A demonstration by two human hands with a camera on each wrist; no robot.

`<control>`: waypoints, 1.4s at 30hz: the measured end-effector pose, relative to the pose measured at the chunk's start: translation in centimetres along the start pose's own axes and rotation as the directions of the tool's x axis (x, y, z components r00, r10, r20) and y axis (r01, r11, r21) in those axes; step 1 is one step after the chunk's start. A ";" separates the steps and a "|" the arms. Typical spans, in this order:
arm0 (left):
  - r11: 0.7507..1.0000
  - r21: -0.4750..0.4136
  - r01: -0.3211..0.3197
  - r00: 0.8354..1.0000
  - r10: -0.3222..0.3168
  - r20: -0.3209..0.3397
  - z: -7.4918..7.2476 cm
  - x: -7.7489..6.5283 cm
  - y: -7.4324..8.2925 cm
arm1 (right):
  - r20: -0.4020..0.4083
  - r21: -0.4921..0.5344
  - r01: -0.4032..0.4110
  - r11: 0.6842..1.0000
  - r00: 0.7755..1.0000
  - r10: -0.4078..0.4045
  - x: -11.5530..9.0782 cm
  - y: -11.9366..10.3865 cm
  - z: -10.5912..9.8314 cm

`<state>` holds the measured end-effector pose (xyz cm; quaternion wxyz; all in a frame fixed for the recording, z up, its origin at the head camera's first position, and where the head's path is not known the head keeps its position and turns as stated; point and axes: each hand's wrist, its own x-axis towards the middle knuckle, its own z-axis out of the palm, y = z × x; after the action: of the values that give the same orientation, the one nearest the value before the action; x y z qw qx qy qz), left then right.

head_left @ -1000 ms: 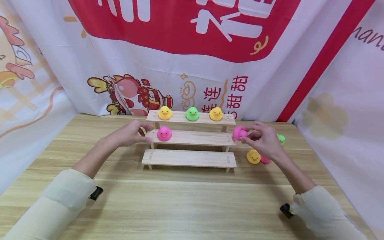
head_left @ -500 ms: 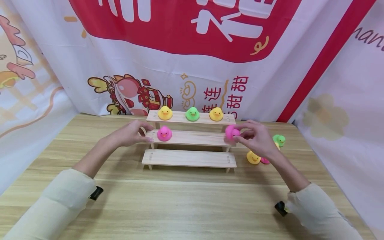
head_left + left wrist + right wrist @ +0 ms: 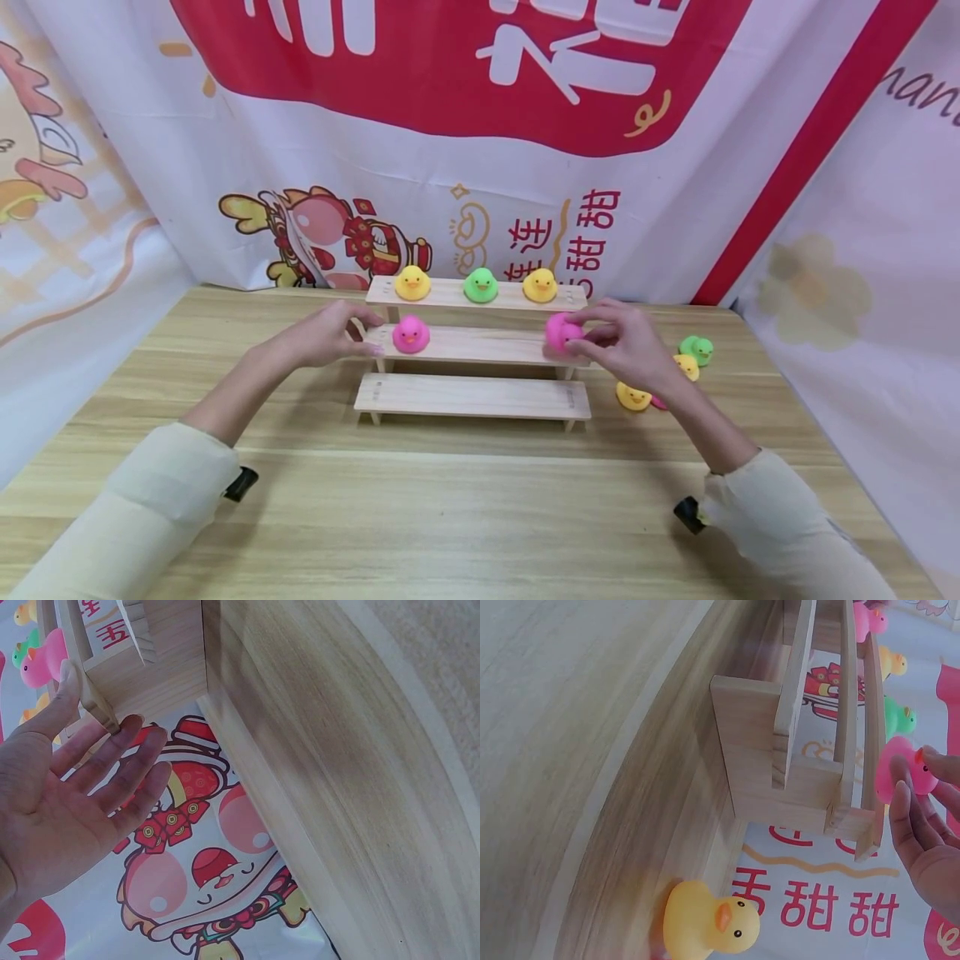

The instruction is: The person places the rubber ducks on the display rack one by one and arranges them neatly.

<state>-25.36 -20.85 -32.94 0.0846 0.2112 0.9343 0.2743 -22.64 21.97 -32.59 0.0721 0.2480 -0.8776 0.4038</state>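
Observation:
A three-tier wooden display stand (image 3: 472, 396) stands on the table. My left hand (image 3: 330, 336) pinches the left end of its middle tier; in the left wrist view the thumb (image 3: 69, 682) lies on top and the fingers reach below. Close by, one pink rubber duck (image 3: 411, 334) sits on that tier. Another pink rubber duck (image 3: 562, 333) is pinched by my right hand (image 3: 621, 340) at the tier's right end. In the right wrist view this held duck (image 3: 904, 772) is tilted; whether it touches the board I cannot tell. A yellow (image 3: 412, 283), a green (image 3: 481, 285) and a yellow duck (image 3: 540, 285) line the top tier.
Right of the stand, a green duck (image 3: 697, 349), two yellow ducks (image 3: 634, 396) and a partly hidden pink duck (image 3: 659, 402) lie on the wooden table (image 3: 450, 517). A printed cloth (image 3: 420, 158) hangs behind the stand.
My right hand has moved left with the pink duck, from beside the stand to over the middle tier's right end. My left hand has stayed in place.

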 end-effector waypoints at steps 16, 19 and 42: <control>1.000 -0.009 -0.010 1.000 0.010 -0.007 0.0 0.0 -0.3 | 0.068 0.095 0.016 0.995 0.997 -0.022 1.1 -1.2 1.4; 1.000 -0.009 -0.013 1.000 0.013 -0.008 0.0 0.0 -0.3 | 0.080 0.097 0.021 0.995 0.996 -0.029 1.3 -1.5 1.8; 0.999 -0.013 -0.030 1.000 0.030 -0.010 0.1 0.1 -0.5 | 0.108 0.151 0.031 0.988 0.993 -0.048 2.9 -2.8 3.9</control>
<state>-25.60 -21.12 -33.25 0.0774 0.2233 0.9297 0.2825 -23.54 16.44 -32.37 0.0126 0.2921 -0.8426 0.4522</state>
